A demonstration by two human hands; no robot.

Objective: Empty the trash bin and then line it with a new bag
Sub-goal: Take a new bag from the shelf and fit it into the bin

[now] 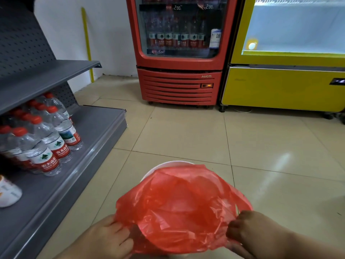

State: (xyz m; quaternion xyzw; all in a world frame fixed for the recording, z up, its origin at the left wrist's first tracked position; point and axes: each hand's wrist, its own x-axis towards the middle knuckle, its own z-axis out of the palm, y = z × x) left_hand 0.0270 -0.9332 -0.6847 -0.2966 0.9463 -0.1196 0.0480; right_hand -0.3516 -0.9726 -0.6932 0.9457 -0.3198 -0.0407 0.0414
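A thin red plastic bag (179,208) is spread open over a white round trash bin (164,165) on the tiled floor, low in the middle of the view. Only the bin's far rim shows; the bag hides the rest. My left hand (110,238) grips the bag's near left edge, fingers curled under the plastic. My right hand (244,228) pinches the bag's near right edge beside one of its handle loops. The inside of the bag looks empty.
A grey metal shelf (89,139) with several red-capped water bottles (46,139) stands at the left. A red drinks fridge (179,53) and a yellow display case (283,86) line the far wall. Beige floor tiles (261,146) spread between them.
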